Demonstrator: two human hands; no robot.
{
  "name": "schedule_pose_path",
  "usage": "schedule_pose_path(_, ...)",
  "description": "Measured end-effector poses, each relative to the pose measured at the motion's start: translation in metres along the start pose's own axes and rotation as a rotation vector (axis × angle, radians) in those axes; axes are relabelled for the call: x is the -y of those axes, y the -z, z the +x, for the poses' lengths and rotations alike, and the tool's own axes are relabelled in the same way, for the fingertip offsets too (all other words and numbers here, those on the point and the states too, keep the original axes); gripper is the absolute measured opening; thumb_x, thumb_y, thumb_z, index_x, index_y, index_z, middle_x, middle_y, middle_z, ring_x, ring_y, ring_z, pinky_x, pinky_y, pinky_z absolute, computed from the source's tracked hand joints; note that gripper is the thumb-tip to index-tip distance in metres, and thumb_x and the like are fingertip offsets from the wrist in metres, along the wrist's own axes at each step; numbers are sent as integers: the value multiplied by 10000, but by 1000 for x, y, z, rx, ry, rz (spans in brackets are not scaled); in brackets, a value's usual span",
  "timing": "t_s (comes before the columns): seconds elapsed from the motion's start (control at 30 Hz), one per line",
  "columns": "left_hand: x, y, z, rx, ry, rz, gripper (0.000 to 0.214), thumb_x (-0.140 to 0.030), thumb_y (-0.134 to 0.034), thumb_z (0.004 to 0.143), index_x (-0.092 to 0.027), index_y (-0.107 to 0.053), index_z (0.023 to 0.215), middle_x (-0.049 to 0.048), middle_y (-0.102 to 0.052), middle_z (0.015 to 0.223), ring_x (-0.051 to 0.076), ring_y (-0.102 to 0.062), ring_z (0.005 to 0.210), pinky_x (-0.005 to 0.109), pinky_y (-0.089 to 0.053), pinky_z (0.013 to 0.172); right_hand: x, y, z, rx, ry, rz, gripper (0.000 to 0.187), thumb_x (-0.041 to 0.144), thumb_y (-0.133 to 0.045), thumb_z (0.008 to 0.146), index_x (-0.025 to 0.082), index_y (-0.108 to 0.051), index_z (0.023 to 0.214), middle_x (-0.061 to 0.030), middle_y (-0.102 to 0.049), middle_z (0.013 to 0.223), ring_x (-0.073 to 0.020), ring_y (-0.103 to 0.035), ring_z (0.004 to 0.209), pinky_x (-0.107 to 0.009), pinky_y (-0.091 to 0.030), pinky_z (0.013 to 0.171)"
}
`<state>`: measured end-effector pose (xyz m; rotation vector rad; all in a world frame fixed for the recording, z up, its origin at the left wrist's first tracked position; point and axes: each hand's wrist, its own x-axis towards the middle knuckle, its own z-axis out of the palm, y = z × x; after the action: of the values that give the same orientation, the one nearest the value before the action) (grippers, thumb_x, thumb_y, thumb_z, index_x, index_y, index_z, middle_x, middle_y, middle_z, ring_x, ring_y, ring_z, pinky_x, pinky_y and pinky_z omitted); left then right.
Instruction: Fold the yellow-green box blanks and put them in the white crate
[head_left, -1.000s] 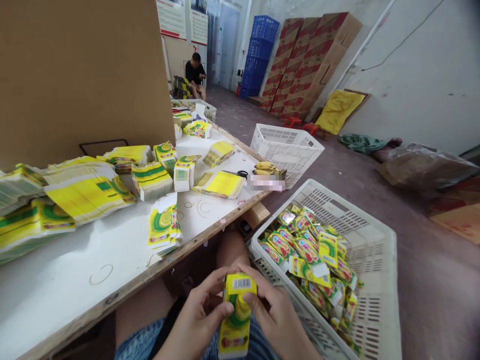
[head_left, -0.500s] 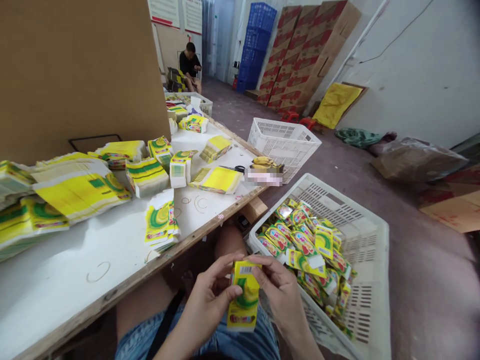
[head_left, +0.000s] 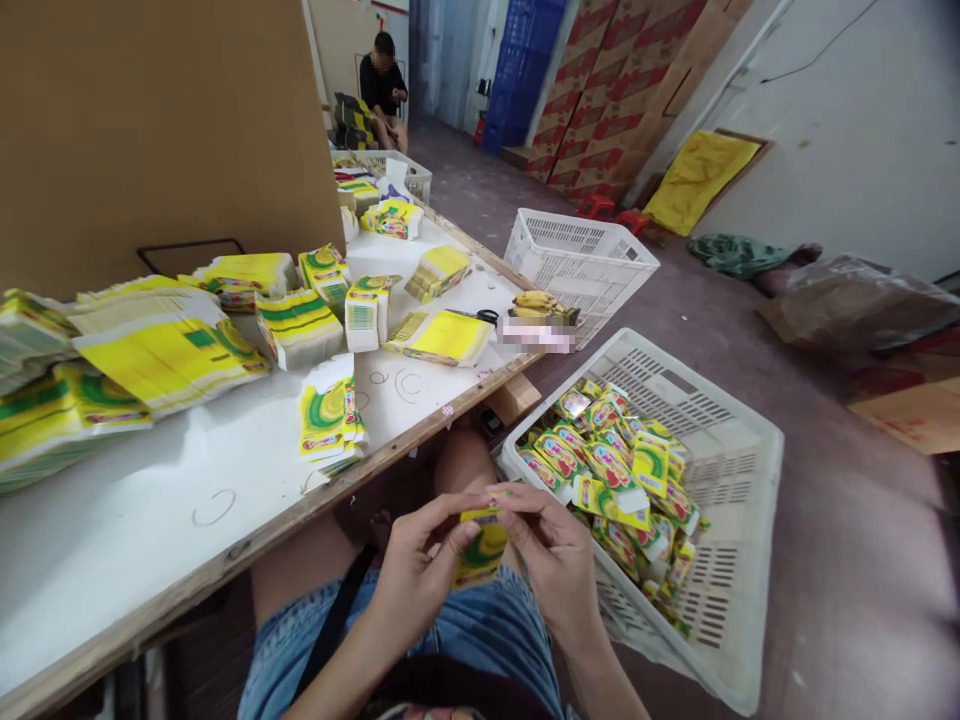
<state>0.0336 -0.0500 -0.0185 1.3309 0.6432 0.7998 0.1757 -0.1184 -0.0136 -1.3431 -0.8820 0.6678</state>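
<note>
Above my lap, a small yellow and green carton (head_left: 480,552) is held between both hands. My left hand (head_left: 429,545) grips its left side, thumb on the front face. At the upper right edge my right hand (head_left: 546,535) pinches it, fingers curled over the top. The fingers hide much of the carton's upper end. Right of my hands stands a white plastic crate (head_left: 742,560) holding many similar cartons (head_left: 600,460). To the left, a small stack of flat cartons (head_left: 330,415) lies near the table's edge.
Several bundles of flat yellow cartons (head_left: 172,345) cover the white table (head_left: 112,560). Bananas (head_left: 541,305) and scissors (head_left: 487,316) lie at its right corner. A second white crate (head_left: 581,265) stands beyond. A seated person (head_left: 384,90) is far back, near stacked red-brown boxes (head_left: 600,110).
The carton has tilted, so its front shows shorter and the barcode end is now covered by my fingers. My hands have drawn closer together over its top. The view has tipped downward slightly.
</note>
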Motion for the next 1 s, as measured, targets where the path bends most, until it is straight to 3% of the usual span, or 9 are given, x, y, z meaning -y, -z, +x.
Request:
schedule_pose_path(0.4,-2,-5,0,-53,-71,4,148,-243,-696,871,-176,-799,953,95,-802,928,217,-734,880,277,-572,789,10,0,-4,46,40,-47,75,203,-717,845,234,-768,799,-67,-767,911,-227,-732,861,-321,-605,736)
schedule_pose_path(0.53,-7,13,4,-22,-103,271,300,-276,-616,921,-191,-707,1193,113,-748,1179,251,-693,1096,350,-540,966,11,19,1,-77,123,-213,77,256,-700,868,235,-756,820,-81,-759,921,-255,-715,867,-385,-582,750)
schedule_pose_path(0.6,-7,40,12,-202,-165,570,463,-320,-620,909,-196,-578,1353,132,-647,1350,280,-578,1278,416,-441,1101,15,41,9,-398,244,-398,80,293,-726,853,217,-749,858,-94,-744,934,-263,-686,877,-416,-541,776)
schedule_pose_path(0.63,-6,58,18,-426,-166,742,528,-380,-635,888,-185,-544,1370,146,-625,1361,301,-552,1295,455,-418,1113,17,53,14,-589,324,-523,138,325,-737,843,194,-752,883,-115,-733,970,-272,-668,905,-416,-513,771)
schedule_pose_path(0.7,-1,95,28,-687,-125,836,698,-409,-633,863,-57,-422,1428,273,-474,1451,393,-412,1373,576,-313,1136,17,73,21,-675,313,-754,273,402,-739,833,158,-757,955,-161,-699,1111,-305,-614,1039,-407,-467,765)
schedule_pose_path(0.77,5,129,35,-776,107,1059,615,-471,-623,834,-37,-554,1264,264,-610,1231,406,-533,1193,558,-409,1022,12,80,25,-600,276,-782,320,444,-712,843,148,-753,958,-164,-691,1132,-290,-614,1005,-381,-450,724)
schedule_pose_path(0.83,7,150,35,-714,250,1115,386,-495,-581,845,-134,-656,958,144,-674,927,327,-616,904,455,-489,834,4,71,23,-463,219,-700,301,443,-682,860,156,-744,925,-142,-706,1071,-259,-632,927,-362,-457,698)
schedule_pose_path(0.9,3,153,29,-742,239,1085,300,-478,-565,855,-192,-603,771,57,-619,761,249,-582,720,361,-468,702,-2,48,18,-341,143,-606,265,416,-648,887,166,-732,921,-123,-714,1012,-248,-644,915,-360,-486,720)
schedule_pose_path(1.0,-13,130,14,-794,47,871,224,-398,-569,876,-206,-551,762,36,-629,793,212,-589,717,305,-445,679,-2,5,10,-200,115,-518,186,331,-598,936,189,-714,972,-100,-725,986,-237,-665,911,-366,-520,771)
